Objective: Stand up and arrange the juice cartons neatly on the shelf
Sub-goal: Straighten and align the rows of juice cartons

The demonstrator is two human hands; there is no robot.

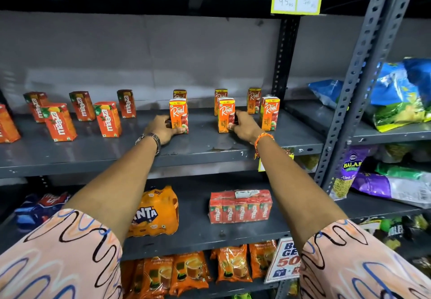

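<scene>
A: Entry, head view. Left hand (pixel 163 130) on the grey shelf (pixel 93 154), fingers curled round the lower left edge of an upright Real apple carton (pixel 179 116); thumb tip lies along its base at the front. Grip closed on it.

B: Right hand?

A: Right hand (pixel 243 127) at the right side of a second upright Real carton (pixel 226 115). Fingertips touch its lower right edge, thumb at the front corner. Wrapped lightly against the carton; whether it clamps or only presses, cannot tell.

B: Other cartons relative to the fingers?

A: Just right of the right hand's knuckles, a third front Real carton (pixel 270 113), upright, apart from the hand. Beyond the fingertips, toward the back wall, three more Real cartons (pixel 254 100), upright. Well left of the left hand, six Maaza cartons (pixel 107 119) stand, spaced in two loose rows.

B: Wrists?

A: Watch (pixel 151 138) on left, orange thread band (pixel 263 138) on right.
</scene>
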